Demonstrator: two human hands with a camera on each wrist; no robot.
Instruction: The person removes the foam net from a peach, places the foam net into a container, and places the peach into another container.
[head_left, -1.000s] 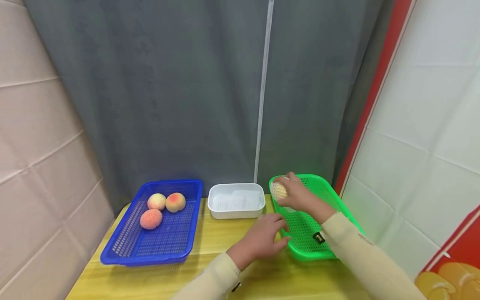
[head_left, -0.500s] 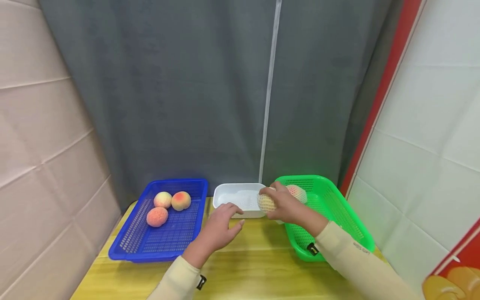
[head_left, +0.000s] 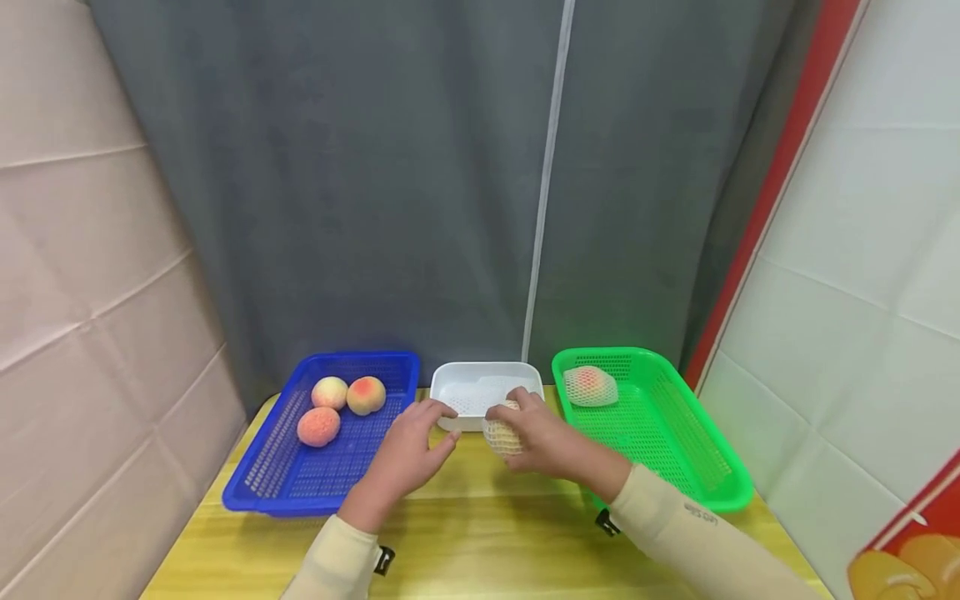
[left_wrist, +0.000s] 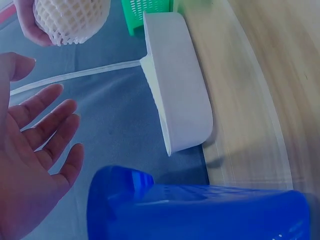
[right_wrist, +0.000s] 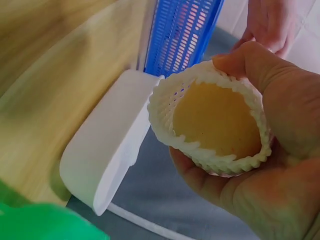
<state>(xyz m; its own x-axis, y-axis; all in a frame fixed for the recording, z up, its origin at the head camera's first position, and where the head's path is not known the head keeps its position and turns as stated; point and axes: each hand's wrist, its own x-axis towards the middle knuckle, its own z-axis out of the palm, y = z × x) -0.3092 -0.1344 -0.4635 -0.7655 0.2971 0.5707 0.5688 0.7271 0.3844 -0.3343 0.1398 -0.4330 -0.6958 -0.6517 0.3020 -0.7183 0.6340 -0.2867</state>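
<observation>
My right hand grips a yellowish peach wrapped in a white foam net, in front of the white basket. In the right wrist view, thumb and fingers curl round the net, and its open end bares the fruit. Near it on the left, my left hand hovers with relaxed, parted fingers and holds nothing. Behind both hands stands a small white basket; something white and thin seems to lie in it. Another netted peach lies in the green basket.
On the left of the wooden table stands a blue basket with a pale peach, an orange-red one and a pink one. A grey curtain hangs behind the table.
My right hand has carried the netted peach left from over the green basket to before the white one. My left hand has also moved left. The netted peach in the green basket has come into view.
</observation>
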